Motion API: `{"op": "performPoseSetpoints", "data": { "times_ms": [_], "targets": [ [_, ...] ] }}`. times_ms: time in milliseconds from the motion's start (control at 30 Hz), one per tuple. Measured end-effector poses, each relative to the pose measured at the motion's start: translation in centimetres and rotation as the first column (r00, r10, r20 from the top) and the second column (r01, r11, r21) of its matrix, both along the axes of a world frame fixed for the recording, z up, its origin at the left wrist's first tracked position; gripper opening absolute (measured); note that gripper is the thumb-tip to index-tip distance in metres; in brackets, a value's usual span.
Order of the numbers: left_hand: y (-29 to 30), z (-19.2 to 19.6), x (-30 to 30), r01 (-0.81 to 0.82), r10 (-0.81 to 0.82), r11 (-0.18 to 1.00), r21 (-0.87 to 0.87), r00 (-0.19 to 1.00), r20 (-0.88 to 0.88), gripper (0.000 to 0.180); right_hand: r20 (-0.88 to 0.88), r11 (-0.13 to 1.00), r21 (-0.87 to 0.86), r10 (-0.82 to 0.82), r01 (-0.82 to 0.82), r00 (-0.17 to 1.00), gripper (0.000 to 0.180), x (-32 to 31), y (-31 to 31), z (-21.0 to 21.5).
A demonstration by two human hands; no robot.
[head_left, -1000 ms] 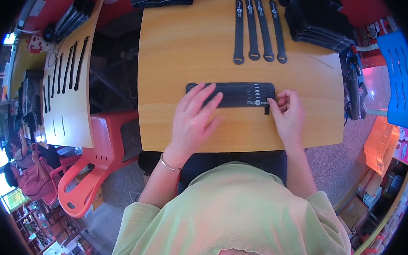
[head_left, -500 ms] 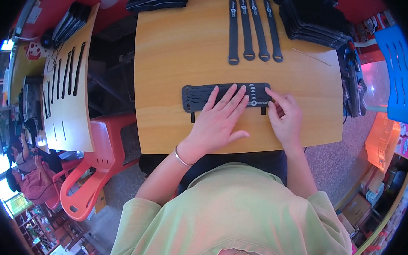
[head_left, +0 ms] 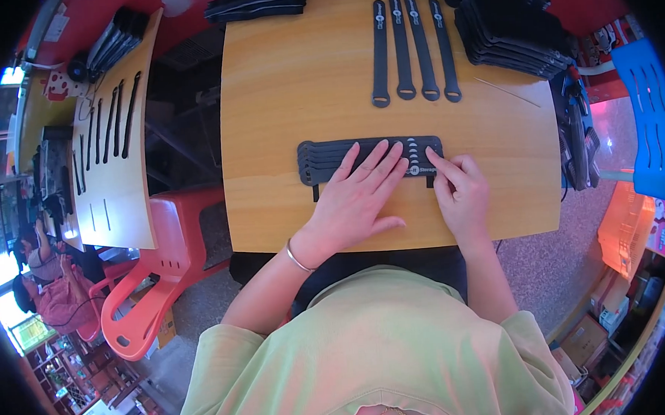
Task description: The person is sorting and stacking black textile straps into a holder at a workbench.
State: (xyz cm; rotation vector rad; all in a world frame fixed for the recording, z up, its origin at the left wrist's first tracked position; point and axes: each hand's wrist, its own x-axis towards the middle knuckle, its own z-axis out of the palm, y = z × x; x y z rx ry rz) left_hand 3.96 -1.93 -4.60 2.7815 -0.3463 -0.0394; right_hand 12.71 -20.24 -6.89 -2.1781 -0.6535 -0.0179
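Note:
A row of overlapping black straps (head_left: 322,157) with pale printed marks and rounded ends lies crosswise on the table in front of me. Two short black tabs (head_left: 316,194) stick out below its near edge. My left hand (head_left: 355,202) rests flat on the middle of the straps, fingers stretched out. At their right end is my right hand (head_left: 463,193), its index fingertip on the topmost faces and its other fingers curled, with the thumb close to the index finger. Whatever the thumb and finger may pinch is hidden.
Beyond my hands, several black straps (head_left: 402,53) with slotted ends lie lengthwise on the wooden table (head_left: 281,82). A thin stick (head_left: 507,92) and a stack of black pieces (head_left: 508,37) are at the far right. A red chair (head_left: 170,238) and second table (head_left: 114,208) stand left.
My right hand has shifted slightly left, and its index fingertip now reaches farther onto the straps' right end. My left hand stays flat in almost the same place.

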Motion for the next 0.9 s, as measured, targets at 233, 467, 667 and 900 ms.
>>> {"op": "performPoseSetpoints", "data": {
  "times_ms": [233, 467, 667, 900],
  "targets": [
    [1.1, 0.4, 3.5, -0.082, 0.111, 0.983, -0.165, 0.979, 0.171, 0.045, -0.021, 0.999, -0.036, -0.028, 0.027, 0.999, 0.038, 0.1, 0.3, 0.6],
    [3.5, -1.4, 11.0, -0.374, 0.438, 0.892, -0.255, 0.857, 0.273, 0.031, 0.034, 0.989, -0.145, 0.017, -0.012, 0.999, 0.039, 0.1, 0.4, 0.3],
    [4.6, -2.3, 12.2, -0.482, 0.535, 0.819, -0.311, 0.837, 0.113, 0.039, -0.006, 0.998, -0.055, 0.030, -0.030, 1.000, 0.039, 0.0, 0.0, 0.0],
    [6.5, -1.7, 11.2, -0.572, 0.635, 0.646, -0.505, 0.770, -0.059, 0.052, -0.014, 0.999, 0.032, 0.012, -0.011, 1.000, 0.039, 0.1, 0.0, 0.2]
  ]
}}
